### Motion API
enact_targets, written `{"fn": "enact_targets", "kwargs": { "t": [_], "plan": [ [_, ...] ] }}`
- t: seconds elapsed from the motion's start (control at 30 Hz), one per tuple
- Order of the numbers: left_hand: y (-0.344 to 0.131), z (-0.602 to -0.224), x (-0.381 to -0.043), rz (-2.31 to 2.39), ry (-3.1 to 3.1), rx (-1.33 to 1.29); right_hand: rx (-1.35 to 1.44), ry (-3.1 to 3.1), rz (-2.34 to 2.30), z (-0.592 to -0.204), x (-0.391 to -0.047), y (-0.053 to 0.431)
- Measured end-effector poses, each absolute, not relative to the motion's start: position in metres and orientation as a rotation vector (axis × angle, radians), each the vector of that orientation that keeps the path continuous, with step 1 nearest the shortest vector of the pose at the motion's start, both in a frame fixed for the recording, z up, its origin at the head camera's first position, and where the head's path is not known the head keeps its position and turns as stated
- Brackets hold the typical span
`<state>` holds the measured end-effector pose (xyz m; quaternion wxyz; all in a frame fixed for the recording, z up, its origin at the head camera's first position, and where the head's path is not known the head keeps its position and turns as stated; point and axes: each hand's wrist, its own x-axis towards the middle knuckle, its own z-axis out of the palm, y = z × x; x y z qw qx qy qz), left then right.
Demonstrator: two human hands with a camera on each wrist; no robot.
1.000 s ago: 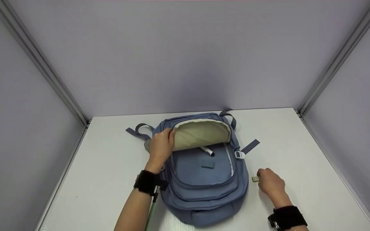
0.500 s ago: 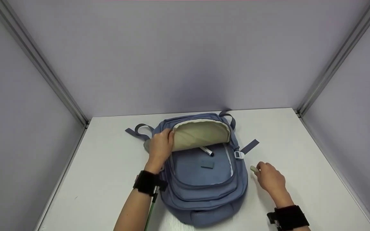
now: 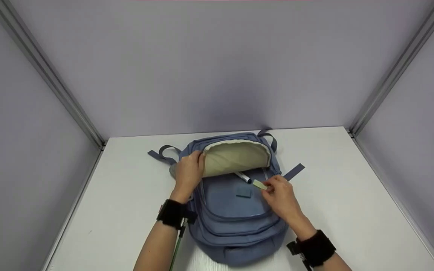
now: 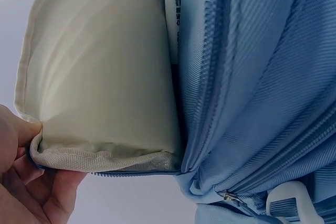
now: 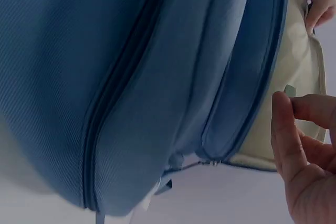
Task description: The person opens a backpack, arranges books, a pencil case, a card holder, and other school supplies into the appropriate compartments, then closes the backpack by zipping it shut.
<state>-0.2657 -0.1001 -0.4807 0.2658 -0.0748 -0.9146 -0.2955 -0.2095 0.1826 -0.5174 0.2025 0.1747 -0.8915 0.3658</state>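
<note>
A blue backpack (image 3: 239, 229) lies on the white table with its front pocket unzipped. My left hand (image 3: 190, 171) pinches the left corner of the pocket's flap (image 3: 236, 160), folding it back so that its beige lining shows. Between finger and thumb, my right hand (image 3: 281, 195) holds a small pale yellow-green block (image 3: 259, 184) over the pocket's right side. In the right wrist view only the tip of this block (image 5: 290, 91) shows above the fingertips. A white marker with a dark cap (image 3: 244, 177) lies in the pocket, partly under the flap.
A small teal rectangle (image 3: 243, 192) lies on the pocket's blue panel; whether it is loose cannot be told. Straps (image 3: 294, 172) stick out at both sides of the bag. Grey walls (image 3: 224, 67) enclose the table (image 3: 352, 180) at the back and sides.
My right hand has come from the table right of the backpack, up and leftward over the open pocket, carrying the pale block. The left hand keeps its grip on the flap.
</note>
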Motion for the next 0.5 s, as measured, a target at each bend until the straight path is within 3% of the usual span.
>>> {"fn": "enact_targets", "kwargs": {
  "t": [0.5],
  "plan": [
    [-0.1,-0.484,-0.266,-0.787,-2.45,-0.22,0.716,-2.596,1.031,-0.523,-0.226,0.124]
  ]
}}
